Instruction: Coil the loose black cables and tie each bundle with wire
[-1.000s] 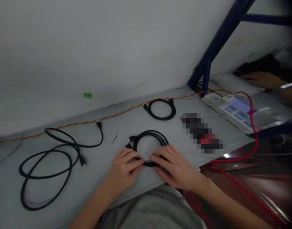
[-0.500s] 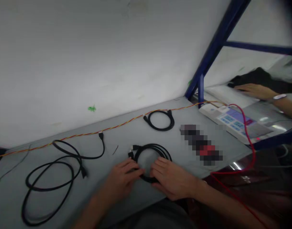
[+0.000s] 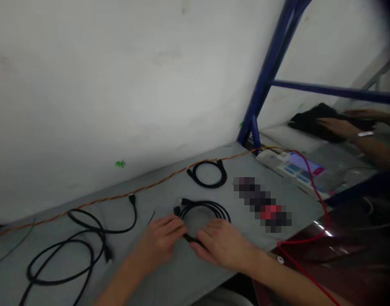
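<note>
A black cable (image 3: 210,205) with plugs at its ends is wound into a coil at the front of the grey table. My left hand (image 3: 164,238) grips the coil's left side just below the two plugs (image 3: 179,206), fingers bent and pressed together. Around the lower right of the same coil, my right hand (image 3: 222,244) is closed, its thumb and fingertips on the strands near the bottom. Behind it lies another coiled black cable (image 3: 225,175), smaller and untouched. A loose, unwound black cable (image 3: 59,282) spreads in loops to the left.
A twisted red-yellow wire (image 3: 150,185) runs along the table's back edge. A pixelated dark and red object (image 3: 261,204) lies right. Beyond the blue frame (image 3: 261,80) stand a white power strip (image 3: 271,159) and a co-worker's hands (image 3: 337,126) on dark cloth (image 3: 316,119).
The view has tilted, so the table sits lower. My hands stay on the coil, the right one having shifted slightly toward the left. A second co-worker's hand now shows at the dark cloth.
</note>
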{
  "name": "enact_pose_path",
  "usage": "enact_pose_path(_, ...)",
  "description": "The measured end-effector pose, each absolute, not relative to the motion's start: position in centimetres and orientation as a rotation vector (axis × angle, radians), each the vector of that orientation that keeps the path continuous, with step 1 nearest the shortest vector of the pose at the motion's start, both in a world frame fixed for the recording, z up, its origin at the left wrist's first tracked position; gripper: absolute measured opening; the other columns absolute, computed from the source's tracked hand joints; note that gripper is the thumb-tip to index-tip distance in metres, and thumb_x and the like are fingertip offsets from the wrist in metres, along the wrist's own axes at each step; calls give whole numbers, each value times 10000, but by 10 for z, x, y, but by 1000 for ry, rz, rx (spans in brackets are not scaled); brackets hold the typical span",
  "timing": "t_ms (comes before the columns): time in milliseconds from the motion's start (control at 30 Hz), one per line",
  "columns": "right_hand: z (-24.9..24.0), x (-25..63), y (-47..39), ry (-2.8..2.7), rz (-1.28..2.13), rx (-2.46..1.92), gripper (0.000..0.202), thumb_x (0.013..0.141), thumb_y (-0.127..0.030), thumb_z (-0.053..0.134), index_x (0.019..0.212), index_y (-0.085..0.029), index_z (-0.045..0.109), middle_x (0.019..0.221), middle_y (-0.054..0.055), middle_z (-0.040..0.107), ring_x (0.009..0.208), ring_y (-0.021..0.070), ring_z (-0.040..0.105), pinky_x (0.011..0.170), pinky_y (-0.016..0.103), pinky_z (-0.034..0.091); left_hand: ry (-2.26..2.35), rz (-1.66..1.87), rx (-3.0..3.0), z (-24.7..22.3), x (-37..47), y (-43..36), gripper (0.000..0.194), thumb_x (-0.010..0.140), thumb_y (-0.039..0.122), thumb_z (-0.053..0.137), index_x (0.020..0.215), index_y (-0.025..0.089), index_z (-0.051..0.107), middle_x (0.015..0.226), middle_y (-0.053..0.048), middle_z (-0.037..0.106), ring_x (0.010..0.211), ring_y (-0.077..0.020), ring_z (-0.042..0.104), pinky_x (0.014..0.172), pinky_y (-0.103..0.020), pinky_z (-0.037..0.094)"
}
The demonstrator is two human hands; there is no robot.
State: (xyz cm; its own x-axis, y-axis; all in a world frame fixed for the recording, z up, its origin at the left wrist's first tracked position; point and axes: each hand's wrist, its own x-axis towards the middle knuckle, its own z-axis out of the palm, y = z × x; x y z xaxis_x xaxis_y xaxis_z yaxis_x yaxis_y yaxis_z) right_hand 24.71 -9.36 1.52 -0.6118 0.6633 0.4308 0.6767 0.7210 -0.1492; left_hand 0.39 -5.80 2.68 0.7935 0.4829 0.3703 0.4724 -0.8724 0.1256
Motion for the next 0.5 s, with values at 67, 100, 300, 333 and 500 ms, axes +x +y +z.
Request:
enact_pose_path(67, 23, 249, -86, -2381, -125, -1020, 232, 1003, -339, 628, 811, -211, 647, 656, 2, 677, 593, 183, 636, 618, 345, 390, 724, 625, 3019, 41, 7, -42, 437, 871, -36, 448, 1156, 191, 689, 1108, -73, 755, 1134, -201, 688, 885, -325, 603)
enact_pose_path(100, 27, 251, -81, -2348, -162, -1024, 250, 1016, -335, 605, 801, -212, 640, 647, -1, 667, 597, 182, 635, 620, 342, 387, 686, 654, 3057, 48, 10, -32, 427, 885, -36, 441, 1153, 187, 687, 1113, -75, 755, 1142, -201, 687, 896, -323, 600)
enact_pose_path(300, 47, 269, -39, -2220, -308, -1205, 319, 1051, -354, 566, 771, -210, 625, 672, 24, 667, 663, 191, 641, 685, 324, 396, 341, 662, 3382, 84, 40, 45, 253, 1014, 70, 473, 1132, 144, 685, 1098, -95, 752, 1169, -235, 679, 970, -374, 588)
enact_pose_path(333, 47, 272, -31, -2207, -305, -1258, 313, 1051, -357, 572, 782, -208, 631, 697, 35, 682, 688, 196, 650, 705, 322, 405, 279, 587, 3429, 87, 46, 60, 235, 1026, 93, 482, 1137, 136, 685, 1098, -105, 750, 1180, -243, 675, 962, -373, 590)
enact_pose_path(500, 32, 277, 11, -2211, -180, -1462, 288, 1064, -360, 553, 868, -193, 681, 802, 69, 741, 784, 222, 694, 772, 326, 452, 35, 439, 3485, 83, 69, 125, 243, 1061, 158, 459, 1118, 154, 695, 1082, -116, 750, 1124, -211, 698, 890, -299, 593)
